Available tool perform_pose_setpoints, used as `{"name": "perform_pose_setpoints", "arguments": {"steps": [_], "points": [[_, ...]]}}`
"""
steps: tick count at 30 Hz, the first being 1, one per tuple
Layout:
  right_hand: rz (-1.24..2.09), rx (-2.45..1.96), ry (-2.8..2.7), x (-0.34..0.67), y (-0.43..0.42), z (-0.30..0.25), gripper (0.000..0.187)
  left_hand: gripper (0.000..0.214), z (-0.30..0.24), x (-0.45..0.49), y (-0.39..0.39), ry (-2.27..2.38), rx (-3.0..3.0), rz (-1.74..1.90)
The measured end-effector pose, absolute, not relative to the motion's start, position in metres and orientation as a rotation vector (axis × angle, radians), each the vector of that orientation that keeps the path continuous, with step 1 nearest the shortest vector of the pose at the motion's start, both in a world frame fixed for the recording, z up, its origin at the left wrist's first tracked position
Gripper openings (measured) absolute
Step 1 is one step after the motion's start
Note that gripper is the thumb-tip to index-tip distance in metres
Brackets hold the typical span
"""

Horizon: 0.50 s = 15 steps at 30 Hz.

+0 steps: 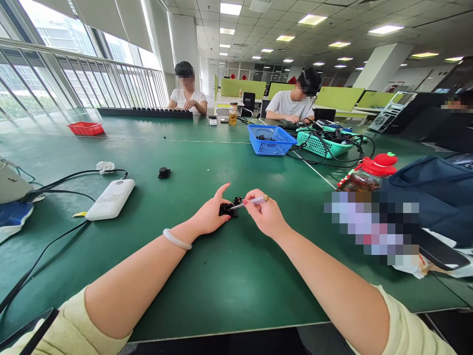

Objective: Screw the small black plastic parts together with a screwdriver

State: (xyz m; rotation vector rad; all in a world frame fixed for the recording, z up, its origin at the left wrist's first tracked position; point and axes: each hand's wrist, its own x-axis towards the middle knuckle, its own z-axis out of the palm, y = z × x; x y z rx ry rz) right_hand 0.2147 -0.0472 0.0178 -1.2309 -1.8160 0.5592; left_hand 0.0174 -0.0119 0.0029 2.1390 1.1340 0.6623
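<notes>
My right hand (264, 213) is closed around a slim screwdriver (254, 200) with a pale handle and a gold-coloured end. Its thin metal shaft points left, and the tip meets a small black part (228, 210) on the green table. My left hand (212, 213) grips that part from the left, thumb at the near side and index finger raised. A small round black piece sticks up at the part's far edge; its details are too small to tell. Farther left on the table lies another small black part (164, 172), apart from both hands.
A white power bank (112, 199) with black cables lies at left. Beyond are a red basket (85, 128), a blue basket (271, 140) and a green basket (325, 144) with cables. A red-lidded bottle (369, 172) and dark bag (424, 197) stand at right. Two people sit across.
</notes>
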Motion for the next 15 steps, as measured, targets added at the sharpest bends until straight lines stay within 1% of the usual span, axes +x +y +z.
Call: {"name": "perform_pose_setpoints", "arguments": {"steps": [2, 5, 8, 10, 12, 15], "points": [[0.558, -1.227, -1.756, 0.216, -0.044, 0.017, 0.025, 0.094, 0.003, 0.017, -0.012, 1.165, 2.178, 0.664], [0.675, -1.123, -1.552, 0.221, -0.040, 0.017, 0.024, 0.083, 0.004, 0.015, -0.011, 1.266, 2.246, 0.639], [0.789, -1.036, -1.353, 0.223, -0.039, 0.017, 0.036, 0.065, 0.004, 0.011, -0.009, 1.379, 2.296, 0.593], [0.812, -1.020, -1.322, 0.223, -0.040, 0.019, 0.044, 0.054, 0.004, 0.009, -0.007, 1.414, 2.340, 0.565], [0.807, -1.017, -1.343, 0.223, -0.041, 0.019, 0.048, 0.047, 0.004, 0.007, -0.005, 1.419, 2.368, 0.548], [0.763, -1.013, -1.447, 0.221, -0.042, 0.016, 0.044, 0.042, 0.003, 0.008, -0.004, 1.409, 2.377, 0.561]]}}
